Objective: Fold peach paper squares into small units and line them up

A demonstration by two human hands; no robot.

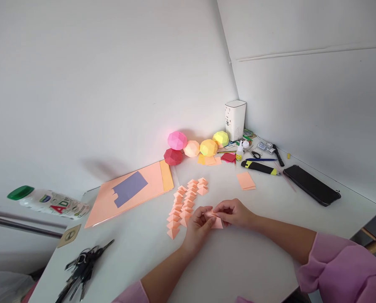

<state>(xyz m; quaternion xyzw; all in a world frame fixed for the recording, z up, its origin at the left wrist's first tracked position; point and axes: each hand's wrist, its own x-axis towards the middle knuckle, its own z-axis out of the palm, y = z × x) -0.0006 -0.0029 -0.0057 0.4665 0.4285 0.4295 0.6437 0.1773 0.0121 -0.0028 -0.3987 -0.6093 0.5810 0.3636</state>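
A small peach piece of paper [217,224] is pinched between both my hands, low over the white table. My left hand [199,226] grips its left side with the thumb on top. On its upper right edge close the fingers of my right hand [233,212]. Just left of my hands stand rows of folded peach paper pieces [181,203], pointed like little pyramids. A flat stack of peach paper [246,181] lies beyond my right hand. The underside of the held paper is hidden by my fingers.
Faceted paper balls [191,149] line the wall near a white box [235,120]. A glue bottle [239,151], a utility knife [260,167] and a black phone [312,184] lie right. Peach sheets [96,210], a white bottle [49,202] and keys [83,267] are left.
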